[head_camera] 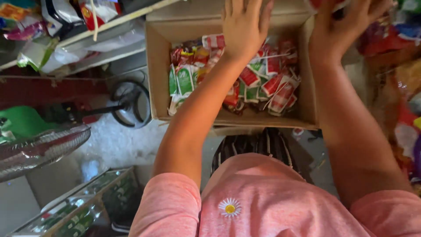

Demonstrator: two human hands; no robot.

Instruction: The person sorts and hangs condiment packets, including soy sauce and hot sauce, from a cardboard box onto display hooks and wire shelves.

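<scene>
Seen from above, the person reaches forward with both arms over an open cardboard box (228,118) that sits in front of their chest, its flaps folded back so the contents lie exposed. The left hand (245,26) stretches across the far middle of the box with fingers spread and flat, palm down, hovering over or lightly pressing the far wall; it closes on nothing that can be seen. The right hand (340,24) is raised at the far right corner of the box, fingers splayed and curled upward toward something red at the top edge of the view, but the frame cuts it off, so I cannot tell whether it actually grips that item or only touches it. Inside the box lies a loose heap of small sachets (263,83), mostly red and white with a cluster of green and white ones on the left side, piled unevenly against the walls as if dropped in rather than stacked. To the left of the box, wire shelves (87,39) hold packaged goods, and lower down stands a floor fan (39,147) with a green body, its round base (129,103) resting just beside the box's left wall. Near the person's left, a crate of dark bottles (83,210) sits on the floor. To the right hang more bright snack packets (408,101), crowded close to the right arm.
</scene>
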